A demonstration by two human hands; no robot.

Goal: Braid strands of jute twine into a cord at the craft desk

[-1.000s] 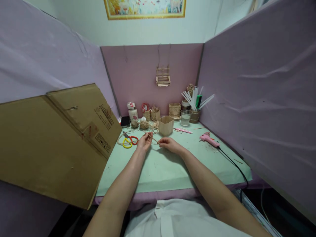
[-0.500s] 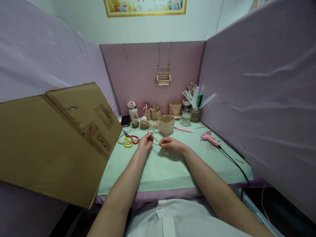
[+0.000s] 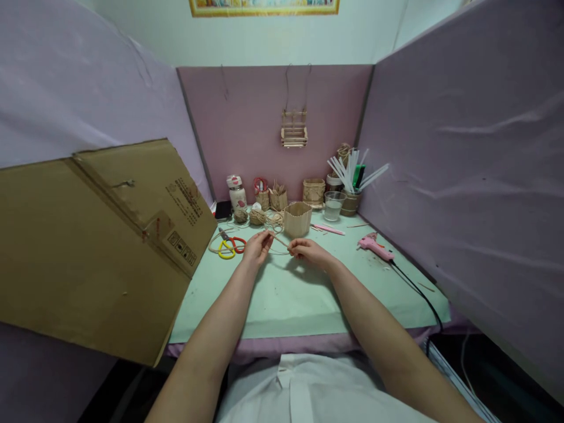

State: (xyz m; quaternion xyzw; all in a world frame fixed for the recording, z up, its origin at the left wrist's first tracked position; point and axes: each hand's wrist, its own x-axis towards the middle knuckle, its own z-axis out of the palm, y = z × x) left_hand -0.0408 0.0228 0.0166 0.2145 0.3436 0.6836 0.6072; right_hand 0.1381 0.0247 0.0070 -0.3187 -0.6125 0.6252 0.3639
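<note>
Right hand [image 3: 307,251], edged slightly rightward, and left hand [image 3: 259,245] pinch a strand [image 3: 281,241], green cloth [image 3: 286,308] giving room nearer its edge

No words or numbers are clear enough to read. The big, flat, brown cardboard sheet [image 3: 101,276] has a slanted block of small dark print [image 3: 185,201], but the letters are too tiny to make out. Below it is a row of little dark square signs [image 3: 181,247], and their pictures are too small to tell. Some faint red marks [image 3: 157,228] near them are blurry too.
</note>
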